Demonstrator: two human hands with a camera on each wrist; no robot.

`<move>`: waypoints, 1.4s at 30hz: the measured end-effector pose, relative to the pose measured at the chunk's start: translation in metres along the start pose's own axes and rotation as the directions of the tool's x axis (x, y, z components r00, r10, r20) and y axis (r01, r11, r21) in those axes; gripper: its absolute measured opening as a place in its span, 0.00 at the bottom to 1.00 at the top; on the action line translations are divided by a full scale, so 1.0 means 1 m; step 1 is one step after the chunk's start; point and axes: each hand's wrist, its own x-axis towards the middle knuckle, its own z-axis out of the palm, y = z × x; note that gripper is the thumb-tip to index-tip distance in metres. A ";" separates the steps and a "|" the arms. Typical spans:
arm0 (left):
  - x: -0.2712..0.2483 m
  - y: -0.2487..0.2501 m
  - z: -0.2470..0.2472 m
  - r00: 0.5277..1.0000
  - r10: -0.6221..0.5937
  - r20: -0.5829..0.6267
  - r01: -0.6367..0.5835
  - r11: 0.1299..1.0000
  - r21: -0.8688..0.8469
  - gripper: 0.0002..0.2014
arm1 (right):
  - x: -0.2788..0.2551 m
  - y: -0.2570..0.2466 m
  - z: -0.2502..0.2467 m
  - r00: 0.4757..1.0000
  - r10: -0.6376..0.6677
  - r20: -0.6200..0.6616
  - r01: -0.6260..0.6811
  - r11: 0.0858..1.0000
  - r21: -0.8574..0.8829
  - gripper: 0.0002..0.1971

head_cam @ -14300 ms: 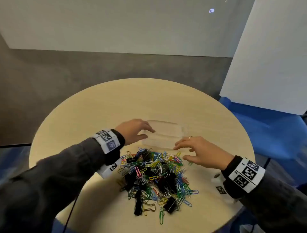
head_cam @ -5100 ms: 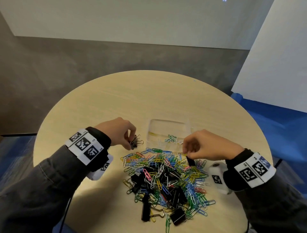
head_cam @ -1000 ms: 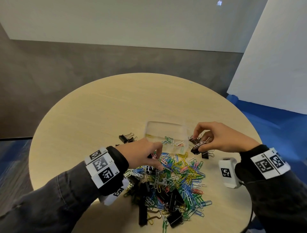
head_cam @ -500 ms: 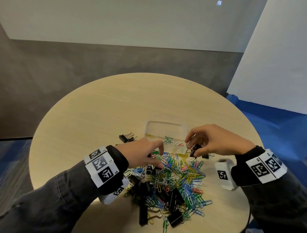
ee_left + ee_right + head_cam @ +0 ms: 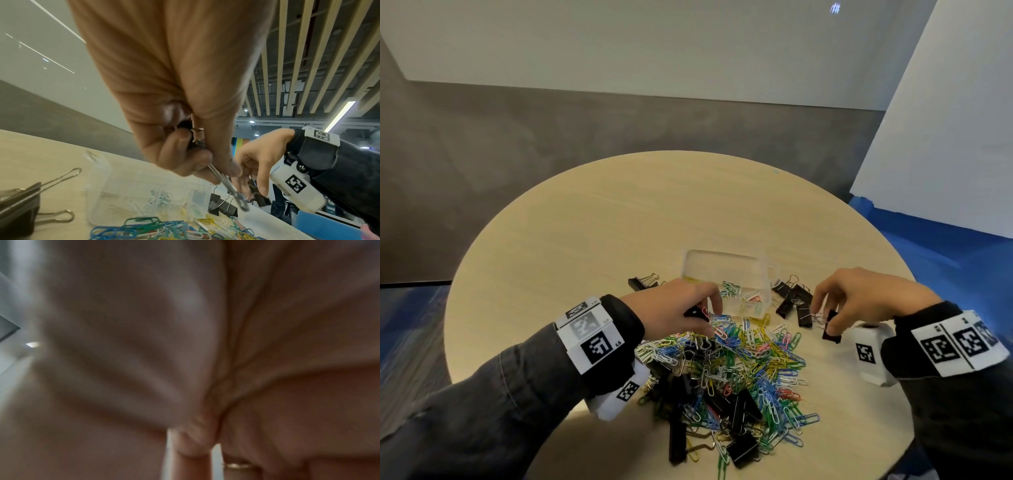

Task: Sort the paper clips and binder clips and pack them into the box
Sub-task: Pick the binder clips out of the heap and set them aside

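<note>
A clear plastic box (image 5: 726, 265) stands at the middle of the table and holds a few paper clips (image 5: 739, 294). In front of it lies a mixed pile (image 5: 736, 373) of coloured paper clips and black binder clips. My left hand (image 5: 707, 318) is at the pile's far edge and grips a black binder clip (image 5: 695, 313). Its wire handles (image 5: 228, 186) stick out past my fingers. My right hand (image 5: 825, 322) pinches another black binder clip (image 5: 831, 331) just above the table, right of the box. The right wrist view shows only a blurred palm.
Several sorted black binder clips (image 5: 792, 301) lie right of the box, close to my right hand. One more binder clip (image 5: 642, 282) lies left of the box. The round wooden table (image 5: 619, 222) ends near my wrists; a white wall panel (image 5: 945, 137) stands at the right.
My right hand has carried its binder clip from the box's right edge down and to the right, beside the sorted binder clips. My left hand has stayed at the pile's far edge.
</note>
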 end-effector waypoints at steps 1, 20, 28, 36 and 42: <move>0.000 -0.001 0.001 1.000 0.001 -0.002 -0.001 1.000 -0.002 0.14 | 0.003 0.001 0.003 0.999 0.020 0.044 -0.019 1.000 -0.021 0.14; -0.003 0.009 0.008 1.000 -0.010 0.011 0.012 0.991 -0.137 0.22 | -0.004 -0.093 0.047 0.788 -0.506 -0.350 0.604 0.745 0.283 0.07; -0.003 0.006 0.000 0.998 -0.050 0.045 0.051 0.998 -0.020 0.18 | -0.005 -0.087 0.041 0.766 -0.542 -0.347 0.643 0.664 0.381 0.03; -0.013 -0.046 -0.041 0.951 -0.269 -0.153 0.291 0.945 0.149 0.04 | 0.008 -0.062 0.039 0.879 -0.432 -0.200 0.456 0.885 0.092 0.02; -0.022 -0.081 -0.052 0.891 -0.427 -0.155 0.450 0.874 0.181 0.07 | 0.003 -0.072 0.044 0.887 -0.451 -0.100 0.458 0.886 0.071 0.08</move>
